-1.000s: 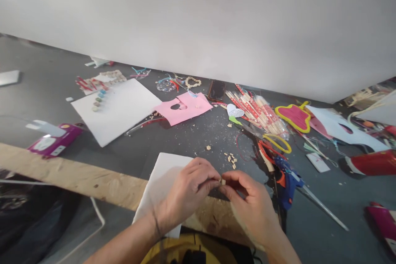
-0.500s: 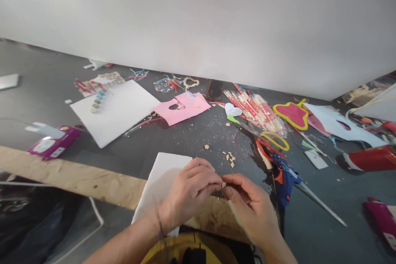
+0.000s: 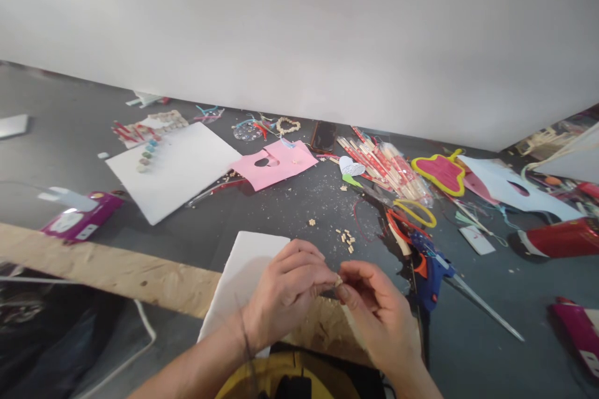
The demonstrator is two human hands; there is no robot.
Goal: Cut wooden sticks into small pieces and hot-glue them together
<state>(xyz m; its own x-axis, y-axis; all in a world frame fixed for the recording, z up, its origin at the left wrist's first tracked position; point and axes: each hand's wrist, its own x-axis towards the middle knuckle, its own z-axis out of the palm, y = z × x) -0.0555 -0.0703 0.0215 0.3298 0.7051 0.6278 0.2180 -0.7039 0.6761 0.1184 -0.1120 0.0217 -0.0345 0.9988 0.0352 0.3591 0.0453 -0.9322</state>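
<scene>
Between the fingertips of my two hands is a tiny pale wooden piece, mostly covered by the fingers. My left hand pinches it from the left, above the edge of a white foam board. My right hand pinches the same piece from the right, thumb and index finger closed. Just beyond the hands lie several short cut wooden stick bits and a small flower-shaped cluster of such bits. A blue glue gun with a clear glue stick lies right of my right hand.
Orange-handled scissors and bundled wrapped chopsticks lie behind the glue gun. Pink paper, a white sheet, a phone and a wooden heart lie farther back. A red can lies at right, a purple box at left.
My hands stay together on the tiny piece, with only slight shifts of the fingers. The objects on the table lie as before.
</scene>
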